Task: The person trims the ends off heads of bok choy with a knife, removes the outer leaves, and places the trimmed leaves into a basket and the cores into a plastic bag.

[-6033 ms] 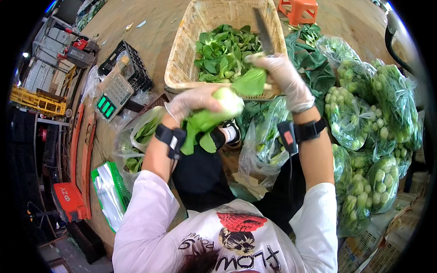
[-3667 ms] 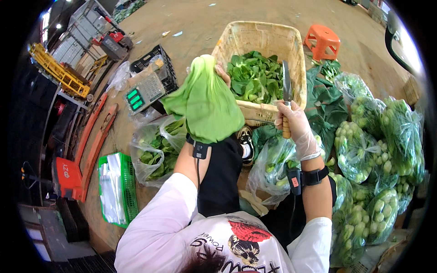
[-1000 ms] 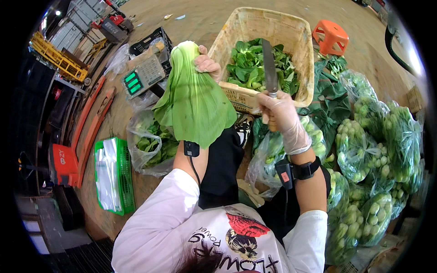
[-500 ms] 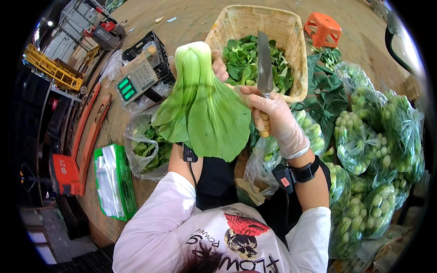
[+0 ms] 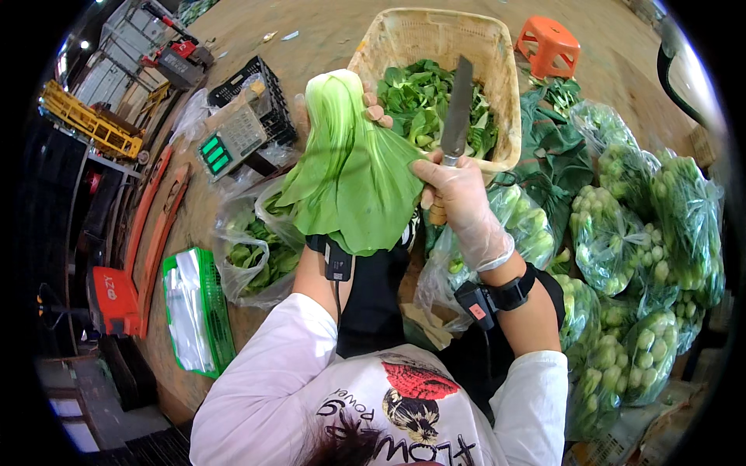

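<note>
A large head of bok choy [image 5: 338, 147] stands in front of me, its pale base up and its broad green leaves hanging down. My left hand [image 5: 376, 110] is closed round it from behind; only some fingertips show at its right edge. My right hand [image 5: 461, 194], in a clear plastic glove, grips a knife [image 5: 458, 109] by its light handle, the wide blade pointing up. The right thumb and forefinger touch the edge of an outer leaf. Behind the blade, a cream plastic crate [image 5: 509, 101] holds loose green leaves [image 5: 423, 89].
Clear bags of bok choy [image 5: 606, 229] crowd the right side. An orange stool [image 5: 549, 45] stands beyond the crate. At left are a digital scale [image 5: 233, 140], a black crate [image 5: 268, 89], a bag of greens [image 5: 260, 256], a green basket [image 5: 221, 311] and a red pallet jack [image 5: 116, 299].
The bok choy has shifted slightly right and turned a little. My right hand has moved slightly left and down at the leaf edge, and the knife blade now leans more to the right.
</note>
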`<state>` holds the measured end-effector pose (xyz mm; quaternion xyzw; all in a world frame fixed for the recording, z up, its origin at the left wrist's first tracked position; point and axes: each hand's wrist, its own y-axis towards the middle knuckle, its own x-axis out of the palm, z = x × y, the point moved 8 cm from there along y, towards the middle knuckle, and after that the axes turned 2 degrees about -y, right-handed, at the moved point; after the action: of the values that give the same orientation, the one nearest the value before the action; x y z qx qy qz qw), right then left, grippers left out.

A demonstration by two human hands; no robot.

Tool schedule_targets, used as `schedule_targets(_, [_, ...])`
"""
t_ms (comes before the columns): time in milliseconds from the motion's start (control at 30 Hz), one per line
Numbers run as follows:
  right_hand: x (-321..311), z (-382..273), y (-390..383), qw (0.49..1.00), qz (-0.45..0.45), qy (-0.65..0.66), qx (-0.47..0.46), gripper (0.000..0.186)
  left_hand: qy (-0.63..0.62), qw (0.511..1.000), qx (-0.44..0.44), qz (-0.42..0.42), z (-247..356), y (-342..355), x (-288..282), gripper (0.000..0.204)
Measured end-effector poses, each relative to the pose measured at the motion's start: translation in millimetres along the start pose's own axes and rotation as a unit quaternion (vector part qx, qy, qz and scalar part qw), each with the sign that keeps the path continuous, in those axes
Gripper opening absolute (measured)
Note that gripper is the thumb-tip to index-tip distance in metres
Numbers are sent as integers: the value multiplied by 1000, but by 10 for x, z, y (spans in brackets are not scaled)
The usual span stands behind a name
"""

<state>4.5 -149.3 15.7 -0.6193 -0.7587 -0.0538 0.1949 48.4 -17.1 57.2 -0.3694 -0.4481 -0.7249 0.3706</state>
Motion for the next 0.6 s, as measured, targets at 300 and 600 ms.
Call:
schedule_targets(300, [-915, -690, 398, 937, 219, -55, -268, 11, -257, 958, 80, -98, 457, -73, -271, 70])
schedule_targets(600, [-1435, -162, 917, 737, 209, -632, -114, 32, -75, 993, 35, -87, 526, -533, -86, 83])
